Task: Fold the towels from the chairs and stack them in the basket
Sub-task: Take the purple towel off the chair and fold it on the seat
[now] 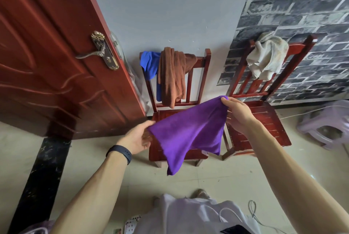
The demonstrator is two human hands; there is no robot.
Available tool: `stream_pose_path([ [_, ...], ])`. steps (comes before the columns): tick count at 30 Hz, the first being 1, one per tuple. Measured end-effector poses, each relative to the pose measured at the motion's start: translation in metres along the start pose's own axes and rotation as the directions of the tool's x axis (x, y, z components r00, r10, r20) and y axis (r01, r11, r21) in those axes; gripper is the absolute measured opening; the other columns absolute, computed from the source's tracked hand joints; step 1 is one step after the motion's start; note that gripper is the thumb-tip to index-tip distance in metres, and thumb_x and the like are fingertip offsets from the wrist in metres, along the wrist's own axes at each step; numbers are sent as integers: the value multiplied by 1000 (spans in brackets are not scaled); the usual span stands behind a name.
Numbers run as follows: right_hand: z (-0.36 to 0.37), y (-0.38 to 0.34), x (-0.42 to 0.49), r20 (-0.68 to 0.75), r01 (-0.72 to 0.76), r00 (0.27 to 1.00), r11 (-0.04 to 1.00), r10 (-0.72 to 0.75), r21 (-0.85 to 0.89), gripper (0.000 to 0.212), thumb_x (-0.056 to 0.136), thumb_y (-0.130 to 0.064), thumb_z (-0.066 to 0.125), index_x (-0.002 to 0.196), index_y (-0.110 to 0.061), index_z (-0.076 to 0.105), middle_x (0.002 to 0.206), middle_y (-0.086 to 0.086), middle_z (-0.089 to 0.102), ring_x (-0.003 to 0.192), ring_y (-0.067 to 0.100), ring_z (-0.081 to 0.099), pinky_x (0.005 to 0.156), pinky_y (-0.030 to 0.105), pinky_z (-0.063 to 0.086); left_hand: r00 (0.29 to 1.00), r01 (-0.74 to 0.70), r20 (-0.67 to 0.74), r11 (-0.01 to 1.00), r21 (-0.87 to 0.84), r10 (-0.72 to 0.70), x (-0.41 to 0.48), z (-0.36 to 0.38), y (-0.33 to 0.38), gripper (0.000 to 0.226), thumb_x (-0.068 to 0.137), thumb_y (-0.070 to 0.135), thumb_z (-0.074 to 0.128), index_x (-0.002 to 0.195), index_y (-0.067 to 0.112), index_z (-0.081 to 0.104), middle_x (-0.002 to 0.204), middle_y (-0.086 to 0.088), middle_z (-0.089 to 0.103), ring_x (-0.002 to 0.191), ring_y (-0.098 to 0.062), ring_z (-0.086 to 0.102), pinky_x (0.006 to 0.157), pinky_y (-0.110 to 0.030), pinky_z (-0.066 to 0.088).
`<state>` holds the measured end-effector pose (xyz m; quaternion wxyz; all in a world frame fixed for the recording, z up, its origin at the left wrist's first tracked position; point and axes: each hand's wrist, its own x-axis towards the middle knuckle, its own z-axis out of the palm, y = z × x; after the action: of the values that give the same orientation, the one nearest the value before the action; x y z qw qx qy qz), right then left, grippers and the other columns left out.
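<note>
The purple towel (188, 135) hangs just in front of the chair near the door (206, 60), with its upper corners pinched by the left hand (137, 139) and the right hand (238, 115). It seems light, soft and floppy, so the corners are good places to hold. The basket is not visible, and the left fingertips hide behind the cloth.

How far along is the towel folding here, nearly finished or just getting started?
Early days. Done: nothing shows as finished; no basket or folded stack is in view. In hand: the purple towel, held spread between the left hand and right hand, not yet folded. Left: the blue towel and brown towel draped over the left chair, and the cream towel on the right chair.
</note>
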<state>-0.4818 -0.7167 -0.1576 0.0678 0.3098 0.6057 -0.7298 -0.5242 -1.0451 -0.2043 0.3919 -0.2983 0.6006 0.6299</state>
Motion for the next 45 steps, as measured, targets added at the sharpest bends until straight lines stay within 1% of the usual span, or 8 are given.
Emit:
stream_pose_path([
  [5,-4,8,2,43,-57,997,998,57,-2,14,97,-24,63,84,-21,64,82,-1,61,77,19,55,70,31,41,982,-108,141,989,-101,122,7,-19,23,45,90,48,62,126,21,63,123,-9,68,119,-24,61,102,-41,46],
  [11,15,12,3,60,-68,996,995,64,75,13,99,-23,61,88,-17,61,91,4,59,89,22,56,83,36,45,973,-205,47,945,-256,224,11,-14,40,37,100,46,47,124,23,62,125,-10,67,104,-29,68,88,-49,54],
  [20,43,10,1,-145,52,989,997,-42,64,12,100,-22,60,91,-17,65,87,2,57,87,20,54,76,35,42,966,-239,159,934,264,202,20,-43,47,65,64,45,86,115,9,69,112,-14,73,104,-32,69,85,-44,56],
  [27,63,25,-11,-204,91,976,991,-69,101,18,99,-24,61,82,-22,66,74,-4,58,72,14,51,64,29,40,856,-473,83,708,524,511,22,-53,56,27,93,36,65,117,22,66,105,4,71,92,-10,68,68,-23,51],
  [33,83,26,-21,-280,99,956,994,-85,34,16,101,-20,55,88,-18,65,79,-1,60,78,15,54,65,29,43,938,-310,96,931,-194,333,22,-43,49,41,87,22,71,126,24,62,115,-4,72,109,-29,66,93,-49,52],
  [37,94,29,-13,-451,158,867,975,-213,-157,14,102,-19,51,109,-13,61,93,1,64,87,16,60,74,30,49,949,-280,55,909,-308,310,16,-26,61,48,81,6,74,126,15,60,120,-14,69,108,-34,67,80,-44,58],
  [42,96,17,-7,-514,242,822,968,-244,-73,11,101,-23,54,97,-18,63,89,1,65,80,13,58,69,26,48,984,122,168,931,-343,-66,20,-35,47,51,78,59,71,109,18,71,106,-9,74,100,-29,69,90,-39,54],
  [45,96,17,-8,-495,267,823,959,-280,-97,12,102,-22,54,93,-21,62,85,-1,64,75,10,59,67,24,51,932,323,234,926,-195,-276,29,-49,16,43,78,54,72,86,12,65,69,-3,65,62,-21,64,54,-24,49],
])
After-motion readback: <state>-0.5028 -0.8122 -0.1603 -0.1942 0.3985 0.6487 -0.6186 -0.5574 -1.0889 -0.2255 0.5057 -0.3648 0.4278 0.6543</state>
